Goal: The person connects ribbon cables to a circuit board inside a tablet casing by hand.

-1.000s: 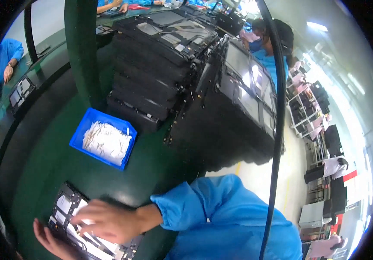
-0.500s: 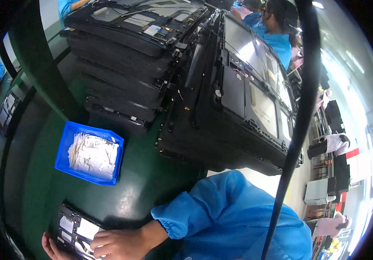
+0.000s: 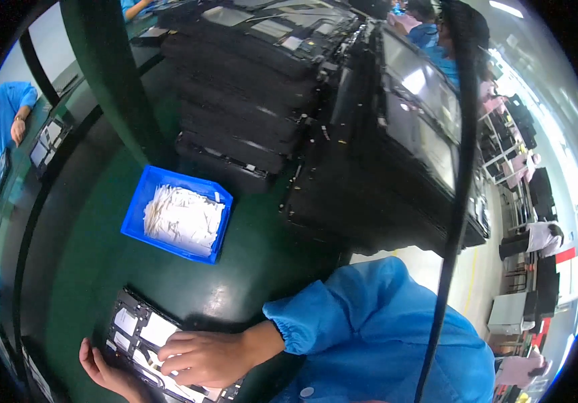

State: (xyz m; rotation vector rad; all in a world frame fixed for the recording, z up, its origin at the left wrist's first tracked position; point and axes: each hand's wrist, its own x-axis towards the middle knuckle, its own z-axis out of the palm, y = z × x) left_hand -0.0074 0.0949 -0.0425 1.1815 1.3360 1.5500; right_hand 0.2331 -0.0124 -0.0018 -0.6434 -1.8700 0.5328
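Observation:
A black electronic device housing (image 3: 126, 303) with white and silver panels lies at the lower left on the dark green table. My left hand (image 3: 109, 373) is at its left edge, fingers apart and stretched upward, with nothing seen in them. Over the middle of the housing is my right hand (image 3: 205, 357), its fingers bent and drawn together against the panels. Whatever is between those fingertips is hidden. Farther back stands a blue bin (image 3: 134, 218) filled with thin white strips (image 3: 185, 218).
Tall stacks of black housings (image 3: 235, 94) and more housings (image 3: 369, 181) rise at the back. A dark green post (image 3: 111, 87) stands at left, a black cable (image 3: 460, 181) hangs at right. Across the table, a person in blue (image 3: 8, 111) sits near another housing (image 3: 49, 144).
The view has shifted, so the bin, stacks and housing appear farther right and mostly higher. My right hand stays bent over the housing; my left remains at its edge.

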